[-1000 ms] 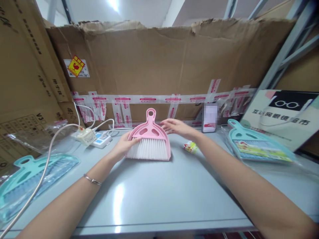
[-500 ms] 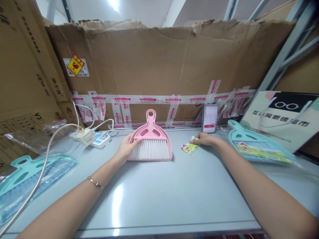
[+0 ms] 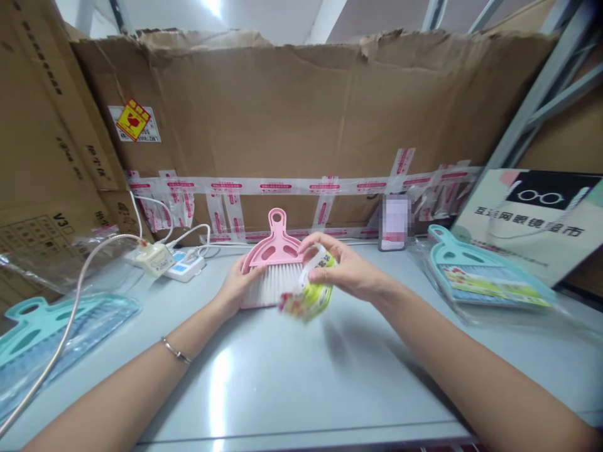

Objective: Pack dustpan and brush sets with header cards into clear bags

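Observation:
A pink dustpan (image 3: 277, 242) with a white-bristled brush (image 3: 268, 282) nested in it stands on the grey table, handle upward. My left hand (image 3: 235, 285) grips its left edge, thumb over the front at the top of the bristles. In front of the dustpan's right side, my right hand (image 3: 346, 267) holds a bent yellow-green printed card (image 3: 313, 298) between thumb and fingers. The card's lower part is blurred by motion and covers some of the bristles. White backing shows where the card curls near the fingertips.
Bagged turquoise dustpan sets lie at left (image 3: 70, 320) and right (image 3: 475, 257). A phone (image 3: 394, 223) leans against the cardboard box (image 3: 292, 113) behind. A power strip (image 3: 186, 267) with a plugged charger and a cable sits at left. A printed paper bag (image 3: 532, 220) stands at far right.
My right hand has lifted the card off the table and brought it left, in front of the dustpan. My left hand keeps its grip on the dustpan.

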